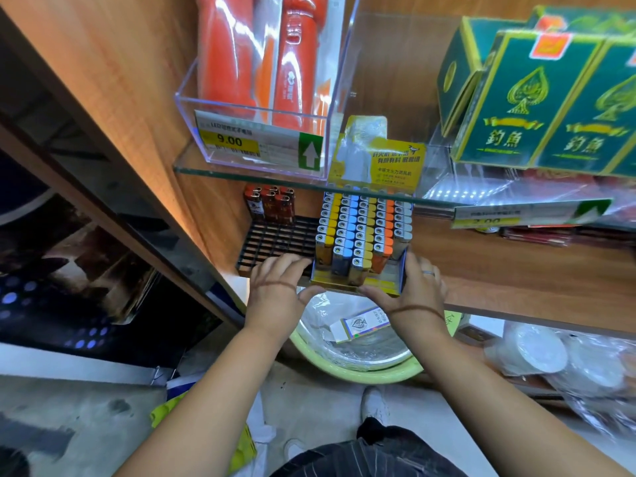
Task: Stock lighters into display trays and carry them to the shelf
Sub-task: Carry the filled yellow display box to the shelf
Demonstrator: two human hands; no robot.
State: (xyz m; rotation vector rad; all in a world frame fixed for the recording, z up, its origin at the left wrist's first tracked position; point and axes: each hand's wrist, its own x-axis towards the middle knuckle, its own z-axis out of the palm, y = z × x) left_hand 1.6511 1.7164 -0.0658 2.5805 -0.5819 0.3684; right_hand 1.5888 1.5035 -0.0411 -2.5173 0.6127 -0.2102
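A yellow cardboard display tray (385, 285) full of several rows of lighters (361, 225) with yellow, blue and orange caps sits on the wooden shelf (516, 270), under a glass shelf. My left hand (278, 287) holds the tray's left front corner, fingers on its side and thumb at the front. My right hand (413, 287) grips the right front corner, fingers up the right wall, thumb along the front edge. To the left lies a black grid tray (272, 239) with a few red lighters (270, 204) standing at its back.
On the glass shelf (258, 173) stand a clear box of orange torches (261, 56) with a 9.00 price tag and green card boxes (537, 98). A wooden side panel (113, 108) closes the left. Below, a pale green basin (358, 352) holds a small carton.
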